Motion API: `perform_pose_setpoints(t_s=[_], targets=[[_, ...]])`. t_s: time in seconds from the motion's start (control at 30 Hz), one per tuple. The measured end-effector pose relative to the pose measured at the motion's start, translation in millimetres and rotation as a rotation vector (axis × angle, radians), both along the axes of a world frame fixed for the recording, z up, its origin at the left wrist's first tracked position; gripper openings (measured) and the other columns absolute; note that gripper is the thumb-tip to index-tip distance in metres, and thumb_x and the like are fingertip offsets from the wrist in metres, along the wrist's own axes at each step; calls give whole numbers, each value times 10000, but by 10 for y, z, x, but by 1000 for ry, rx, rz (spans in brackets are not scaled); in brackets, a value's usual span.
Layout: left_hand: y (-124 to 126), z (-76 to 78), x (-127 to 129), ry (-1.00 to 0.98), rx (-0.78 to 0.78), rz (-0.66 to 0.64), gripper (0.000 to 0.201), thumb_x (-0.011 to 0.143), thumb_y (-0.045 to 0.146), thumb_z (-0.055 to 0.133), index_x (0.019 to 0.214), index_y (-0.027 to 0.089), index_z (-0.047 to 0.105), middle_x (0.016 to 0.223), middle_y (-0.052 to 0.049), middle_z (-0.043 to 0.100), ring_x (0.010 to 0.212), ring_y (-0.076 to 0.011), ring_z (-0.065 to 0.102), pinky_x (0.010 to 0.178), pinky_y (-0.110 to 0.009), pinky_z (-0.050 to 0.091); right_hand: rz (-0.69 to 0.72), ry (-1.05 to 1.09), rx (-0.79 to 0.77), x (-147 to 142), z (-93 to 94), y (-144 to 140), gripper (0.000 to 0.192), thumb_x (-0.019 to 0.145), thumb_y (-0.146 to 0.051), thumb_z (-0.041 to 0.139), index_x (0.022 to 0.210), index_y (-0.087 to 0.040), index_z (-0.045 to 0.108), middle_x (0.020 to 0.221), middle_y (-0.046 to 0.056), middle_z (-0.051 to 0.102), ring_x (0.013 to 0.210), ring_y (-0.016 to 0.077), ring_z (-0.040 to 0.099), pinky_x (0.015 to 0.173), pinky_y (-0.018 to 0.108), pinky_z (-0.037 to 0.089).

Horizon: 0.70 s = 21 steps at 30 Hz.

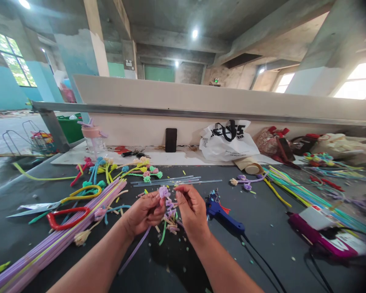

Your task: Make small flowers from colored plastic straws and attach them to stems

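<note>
My left hand point(148, 209) pinches a small lilac pipe-cleaner flower point(164, 192), its petals up; a purple stem point(136, 250) trails below the hand. Just right of the flower, my right hand point(193, 209) has thumb and forefinger pressed together; what they hold, if anything, is too small to make out. Beneath and between the hands lies a pile of short cut pipe-cleaner pieces point(172, 224) in purple, cream and green. A blue hot glue gun point(225, 216) rests on the black tabletop right of my right hand.
Left lie scissors point(68, 217) with red and yellow handles on a bundle of lilac pipe cleaners point(64, 248). Finished coloured flowers point(146, 175), clear glue sticks point(178, 182), a propped phone point(171, 140), a white bag point(228, 142) and a magenta device point(323, 236) stand around.
</note>
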<state>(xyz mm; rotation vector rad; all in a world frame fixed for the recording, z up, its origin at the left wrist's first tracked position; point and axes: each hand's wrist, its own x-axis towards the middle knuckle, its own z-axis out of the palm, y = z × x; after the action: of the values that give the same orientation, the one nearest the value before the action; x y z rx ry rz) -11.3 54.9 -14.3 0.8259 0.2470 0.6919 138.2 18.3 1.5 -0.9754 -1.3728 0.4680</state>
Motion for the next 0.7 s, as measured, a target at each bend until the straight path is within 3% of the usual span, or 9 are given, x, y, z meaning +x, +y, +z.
perform_pose_setpoints(t_s=[0.17, 0.7], targets=[[13, 1, 61, 62, 26, 167, 146, 833, 263, 509, 792, 126, 537, 560, 40, 418, 377, -2, 263, 348, -117, 174, -1, -74, -63, -24, 3, 20, 97, 800, -241, 519, 842, -175, 577, 733, 23, 581, 636, 137, 535, 597, 250, 442], [-57, 47, 161, 197, 101, 267, 233, 799, 389, 546, 807, 180, 444, 602, 57, 470, 358, 4, 289, 338, -123, 145, -95, -180, -119, 8, -88, 183, 46, 740, -224, 564, 731, -188, 591, 666, -1, 596, 602, 138, 542, 587, 246, 438]])
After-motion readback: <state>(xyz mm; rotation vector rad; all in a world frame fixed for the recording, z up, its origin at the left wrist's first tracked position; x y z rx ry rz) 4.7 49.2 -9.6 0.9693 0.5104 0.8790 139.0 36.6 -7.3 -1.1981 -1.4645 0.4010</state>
